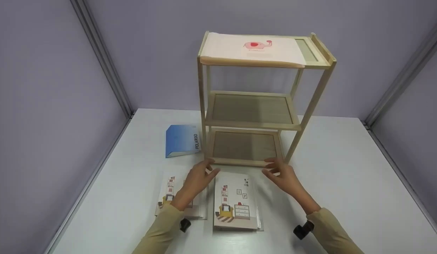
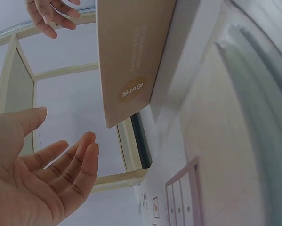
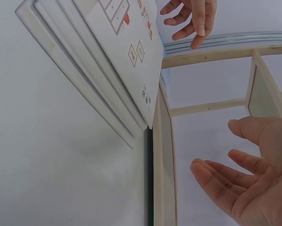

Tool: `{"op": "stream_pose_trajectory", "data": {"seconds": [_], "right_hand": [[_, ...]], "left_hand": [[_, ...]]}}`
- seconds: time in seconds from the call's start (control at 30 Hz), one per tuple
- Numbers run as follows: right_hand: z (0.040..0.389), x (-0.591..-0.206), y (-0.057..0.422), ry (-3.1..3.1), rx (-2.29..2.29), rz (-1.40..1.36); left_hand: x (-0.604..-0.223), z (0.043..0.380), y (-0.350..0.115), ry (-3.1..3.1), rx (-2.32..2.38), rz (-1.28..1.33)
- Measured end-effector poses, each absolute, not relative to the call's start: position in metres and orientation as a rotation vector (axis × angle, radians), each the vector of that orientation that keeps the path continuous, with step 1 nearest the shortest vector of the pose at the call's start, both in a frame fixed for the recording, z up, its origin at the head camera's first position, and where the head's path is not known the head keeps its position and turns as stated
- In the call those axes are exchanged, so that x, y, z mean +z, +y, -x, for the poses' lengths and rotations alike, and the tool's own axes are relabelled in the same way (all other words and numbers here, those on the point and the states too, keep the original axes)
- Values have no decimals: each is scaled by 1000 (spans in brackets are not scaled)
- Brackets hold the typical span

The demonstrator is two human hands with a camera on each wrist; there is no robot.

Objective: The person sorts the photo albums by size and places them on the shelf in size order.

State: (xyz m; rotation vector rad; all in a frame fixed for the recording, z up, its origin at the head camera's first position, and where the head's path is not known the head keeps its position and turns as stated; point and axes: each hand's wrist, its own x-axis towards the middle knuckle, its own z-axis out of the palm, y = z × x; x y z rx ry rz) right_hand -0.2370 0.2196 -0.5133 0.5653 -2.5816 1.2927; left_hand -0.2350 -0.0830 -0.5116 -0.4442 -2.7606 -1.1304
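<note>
While the white table [image 1: 345, 169] stretches wide toward three o'clock of the wooden rack [image 1: 252, 109], the left hand [image 1: 199, 177] and right hand [image 1: 284, 178] hover near its lower front edge, empty, thumbs apart from softly bent fingers. Between them lies the illustrated stack [image 1: 234, 201], at four o'clock from the left hand and eight o'clock from the right

Left hand [image 2: 42, 174] at lower left, fingers loosely bent, and there's the right hand [image 2: 53, 13] up top! Wooden shelf [image 2: 126, 177] behind, brown panel [image 2: 131, 61] with white lettering mid-view, printed drawers [image 2: 182, 200] lower right.
</note>
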Motion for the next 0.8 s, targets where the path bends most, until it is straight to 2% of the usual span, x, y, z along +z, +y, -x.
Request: {"op": "stream_pose_trajectory", "data": {"seconds": [0.8], "right_hand": [[230,-538,219,-2674,1292,-637]], "left_hand": [[-524,224,-80,-2960,-1248,413]]}}
